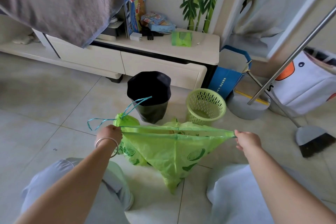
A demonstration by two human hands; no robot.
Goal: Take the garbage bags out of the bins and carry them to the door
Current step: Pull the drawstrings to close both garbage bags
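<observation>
The left hand [110, 132] pinches one end of the green bag's [169, 152] mouth and the right hand [244, 139] pinches the other, stretching the rim taut between them, low over the floor [45, 114] between the person's knees. The bag hangs in a loose point and looks nearly empty. Behind it on the floor sits a second green bag [125, 122], already cinched, its blue string [127, 109] trailing toward the black bin [149, 94], which wears a dark liner. The green basket [205, 104] beside it stands bare.

The step appears to be closing this bag by its drawstring. To do it well, each hand should keep hold of the string itself rather than the film, and pull outward evenly so the mouth gathers without tearing the thin plastic. Keeping the bag hanging below the hands lets whatever is inside settle away from the opening. Once gathered, a knot close to the neck would hold; then both bags can be taken together by their strings. The broom [312, 140] at the right lies near the right elbow's path.
</observation>
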